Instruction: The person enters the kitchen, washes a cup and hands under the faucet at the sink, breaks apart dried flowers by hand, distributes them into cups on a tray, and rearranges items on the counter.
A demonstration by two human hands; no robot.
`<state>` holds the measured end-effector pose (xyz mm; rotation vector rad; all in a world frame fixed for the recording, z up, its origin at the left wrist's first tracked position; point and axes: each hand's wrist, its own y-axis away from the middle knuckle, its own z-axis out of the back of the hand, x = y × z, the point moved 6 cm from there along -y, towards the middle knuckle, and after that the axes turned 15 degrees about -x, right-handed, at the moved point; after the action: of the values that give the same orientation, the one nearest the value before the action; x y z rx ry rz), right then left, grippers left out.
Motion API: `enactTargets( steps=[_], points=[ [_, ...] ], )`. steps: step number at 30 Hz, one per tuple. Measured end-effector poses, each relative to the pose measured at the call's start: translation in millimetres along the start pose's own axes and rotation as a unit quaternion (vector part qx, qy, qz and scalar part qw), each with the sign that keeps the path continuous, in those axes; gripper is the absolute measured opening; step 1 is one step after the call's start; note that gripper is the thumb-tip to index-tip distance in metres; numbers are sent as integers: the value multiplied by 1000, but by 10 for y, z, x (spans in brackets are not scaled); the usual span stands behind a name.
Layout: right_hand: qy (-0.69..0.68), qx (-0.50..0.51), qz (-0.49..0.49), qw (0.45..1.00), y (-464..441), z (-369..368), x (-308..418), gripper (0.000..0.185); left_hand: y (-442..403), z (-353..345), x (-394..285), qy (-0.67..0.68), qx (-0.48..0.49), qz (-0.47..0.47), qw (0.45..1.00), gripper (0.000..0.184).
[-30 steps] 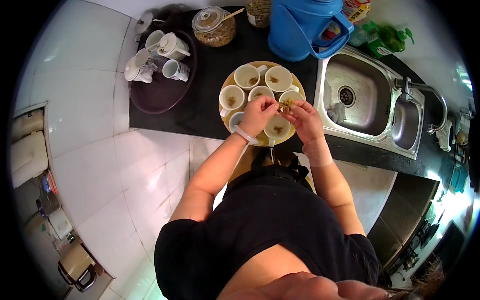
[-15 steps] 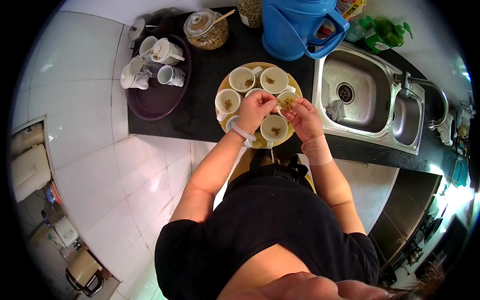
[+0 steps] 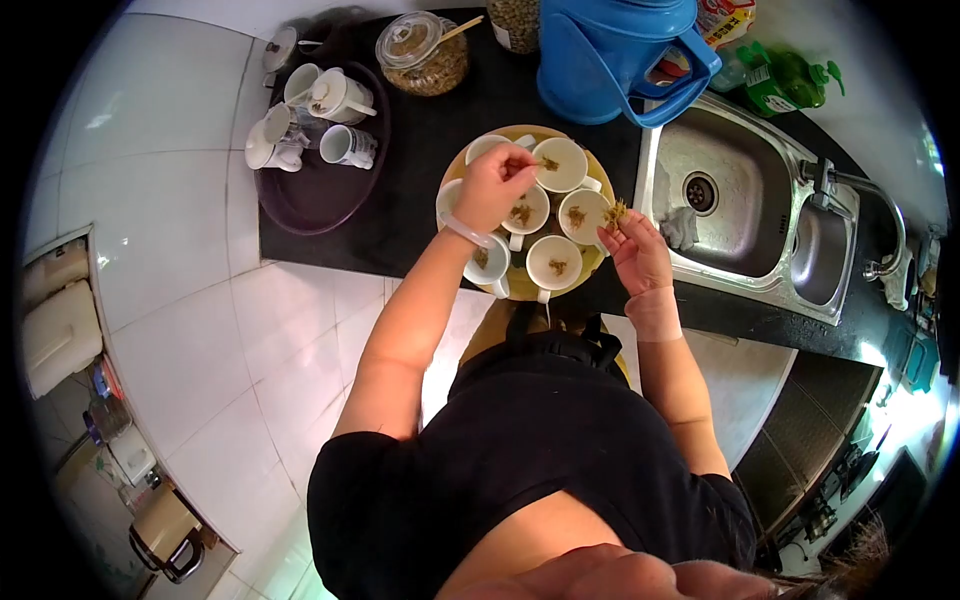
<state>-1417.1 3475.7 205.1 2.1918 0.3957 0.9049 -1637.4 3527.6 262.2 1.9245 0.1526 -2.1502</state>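
Note:
My left hand (image 3: 494, 188), with a pale bracelet at the wrist, is over the upper left cups. Its thumb and fingertips are pinched near the rim of a white cup (image 3: 566, 181); whatever they pinch is too small to make out. My right hand (image 3: 637, 248) grips a small bunch of yellowish dried herbs (image 3: 616, 214), just right of another white cup (image 3: 583, 230). Several white cups stand on a round yellowish tray (image 3: 519, 287). Small clumps of the same dried plant lie in those whose insides show. My left hand partly covers two cups.
A dark oval tray (image 3: 320, 212) with white cups and lidded mugs stands at the left. Behind are a glass jar (image 3: 425, 60) of dried material, a big blue jug (image 3: 590, 65) and a green soap bottle (image 3: 783, 85). A steel sink (image 3: 740, 160) lies right.
My hands have moved apart. The left went up and left to the upper cups; the right moved slightly right and down with the dried herbs. The view has shifted slightly.

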Motion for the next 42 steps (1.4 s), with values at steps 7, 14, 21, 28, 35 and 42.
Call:
enactTargets(
  steps=[7, 14, 21, 28, 35, 42],
  points=[
    [-1, -6, 10, 1000, 7, 65, 50, 9, -191, -466, 211, -358, 95, -229, 900, 19],
    [-5, -12, 21, 1000, 56, 187, 97, 12, -232, -558, 140, -442, 118, -189, 869, 19],
    [-14, -13, 17, 1000, 84, 218, 106, 9, -151, -474, 47, -320, 71, -202, 923, 16],
    [119, 21, 30, 992, 234, 52, -90, 11, 509, -363, 145, -20, 127, 73, 989, 18],
    [315, 88, 25, 945, 475, -113, -426, 14, 1135, -242, 402, 45, 120, 140, 982, 13],
    [353, 116, 24, 928, 572, -110, -540, 14, 1285, -142, 492, 48, 92, 144, 984, 12]
  ],
)
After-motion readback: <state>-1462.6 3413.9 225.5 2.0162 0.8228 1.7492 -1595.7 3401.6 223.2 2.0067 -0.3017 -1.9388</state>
